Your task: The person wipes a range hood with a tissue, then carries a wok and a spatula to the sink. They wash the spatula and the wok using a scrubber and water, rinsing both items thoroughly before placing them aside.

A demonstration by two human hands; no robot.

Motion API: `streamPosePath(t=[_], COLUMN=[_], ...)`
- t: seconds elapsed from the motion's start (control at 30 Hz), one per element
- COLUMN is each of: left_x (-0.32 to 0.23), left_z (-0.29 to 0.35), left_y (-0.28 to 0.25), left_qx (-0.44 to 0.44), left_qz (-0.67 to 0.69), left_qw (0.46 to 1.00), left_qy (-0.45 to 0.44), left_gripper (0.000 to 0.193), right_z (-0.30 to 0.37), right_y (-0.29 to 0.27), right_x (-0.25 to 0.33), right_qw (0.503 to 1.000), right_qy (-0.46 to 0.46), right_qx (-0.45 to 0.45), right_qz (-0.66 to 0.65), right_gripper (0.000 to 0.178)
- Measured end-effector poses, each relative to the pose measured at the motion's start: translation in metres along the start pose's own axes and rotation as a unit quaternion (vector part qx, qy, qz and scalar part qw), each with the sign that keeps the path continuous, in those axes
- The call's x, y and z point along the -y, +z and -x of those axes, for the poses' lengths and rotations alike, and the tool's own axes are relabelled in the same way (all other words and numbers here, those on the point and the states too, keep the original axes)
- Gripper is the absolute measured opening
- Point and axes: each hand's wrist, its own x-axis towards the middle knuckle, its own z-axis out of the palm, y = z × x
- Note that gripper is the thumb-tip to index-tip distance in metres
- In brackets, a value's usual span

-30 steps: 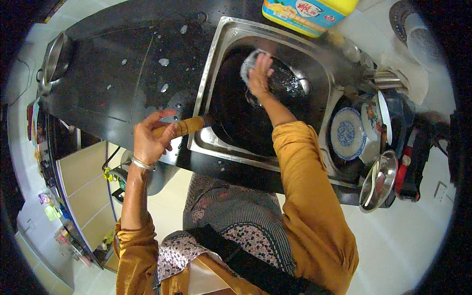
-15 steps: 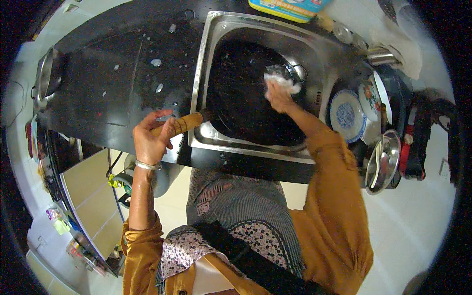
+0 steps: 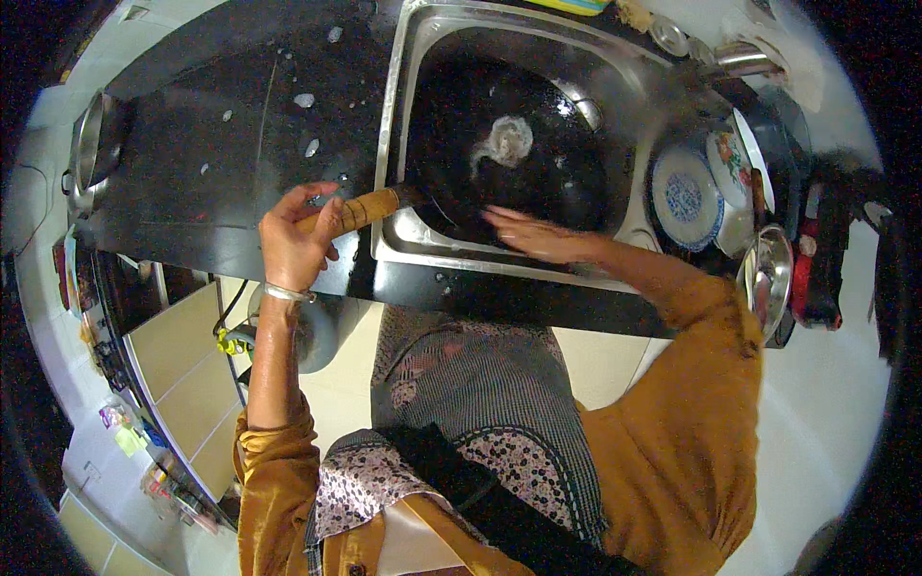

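Observation:
A large black wok (image 3: pixel 567 206) fills most of the steel sink (image 3: pixel 388 154). My left hand (image 3: pixel 300 230) is closed around its wooden handle (image 3: pixel 370 208), which sticks out over the sink's left rim. Inside the wok lies a round, white, foamy clump (image 3: pixel 509 140); whether it is a scrubber or only suds I cannot tell. Over the near side of the wok is my right hand (image 3: pixel 533 235), fingers stretched out together, holding nothing that I can see. The clump is beyond its fingertips, apart from them.
Right of the sink stand a blue-patterned plate (image 3: pixel 687 197), a flowered bowl (image 3: pixel 727 158) and a steel bowl (image 3: pixel 771 278). A steel pot (image 3: pixel 96 144) sits at the far left of the black counter (image 3: pixel 192 192), which has water drops on it. A yellow-edged package (image 3: pixel 576 5) is behind the sink.
My right hand has left the white foamy clump and moved back toward the sink's near edge. The clump now shows uncovered, farther left. My left hand keeps the handle; the view has shifted slightly.

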Motion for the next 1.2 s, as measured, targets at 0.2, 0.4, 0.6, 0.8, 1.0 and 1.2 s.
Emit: streamPosePath(t=[0.2, 0.4, 0.6, 0.8, 1.0, 1.2], left_x=[0.003, 0.005, 0.001, 0.003, 0.010, 0.003], left_z=[-0.002, -0.005, 0.001, 0.002, -0.005, 0.001], left_y=[0.003, -0.001, -0.001, 0.000, 0.004, 0.002], left_qx=[-0.018, -0.013, -0.024, -0.017, -0.033, -0.035], left_qz=[0.005, -0.002, 0.004, -0.005, 0.038, 0.000], left_qw=[1.000, 1.000, 1.000, 1.000, 0.998, 0.999], left_qy=[0.023, 0.009, 0.013, 0.005, 0.037, 0.023], left_gripper=[0.019, 0.017, 0.019, 0.020, 0.019, 0.020], right_z=[-0.024, -0.026, -0.002, -0.151, -0.113, 0.044], right_y=[0.012, 0.006, -0.056, -0.070, 0.044, -0.058], right_x=[0.012, 0.028, -0.093, -0.113, -0.072, -0.088], right_qw=[0.996, 0.996, 0.859, 0.827, 0.933, 0.878], right_qy=[0.031, 0.029, 0.296, 0.149, -0.149, 0.244], right_qx=[-0.055, -0.038, -0.131, -0.490, -0.244, -0.054], right_qz=[-0.069, -0.070, 0.396, 0.233, 0.221, 0.408], right_gripper=[0.060, 0.064, 0.061, 0.068, 0.059, 0.069])
